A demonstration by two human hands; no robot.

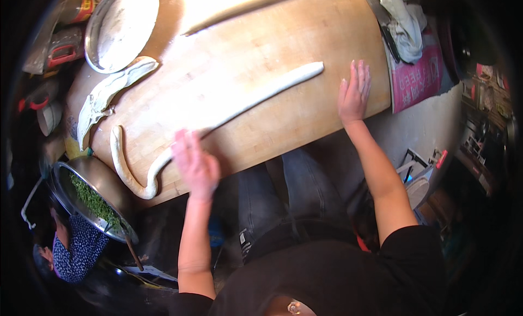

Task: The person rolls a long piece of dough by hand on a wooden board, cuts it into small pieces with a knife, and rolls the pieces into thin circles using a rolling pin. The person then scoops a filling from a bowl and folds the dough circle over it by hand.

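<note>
A long white dough rope [265,93] runs diagonally across the wooden board [347,42]. Its left part bends into a U-shaped curve close to the near edge. My left hand [196,165] lies flat over the rope just right of this curve, blurred, hiding a short stretch of dough under its fingers. To the right, my right hand [354,93] is held flat with its fingers extended, apart from the rope's thick right end. Nothing is in its grasp. A wrinkled white piece [100,97], dough or cloth, rests at the board's left side.
Flour [126,26] fills a metal basin at the upper left. Chopped greens [90,197] sit in a tilted-looking steel bowl [110,179] beside the board. A long wooden rod [245,7] lies across the far side. Right are a pink printed sack [416,83] and white cloth [402,30]. A person [77,248] is lower left.
</note>
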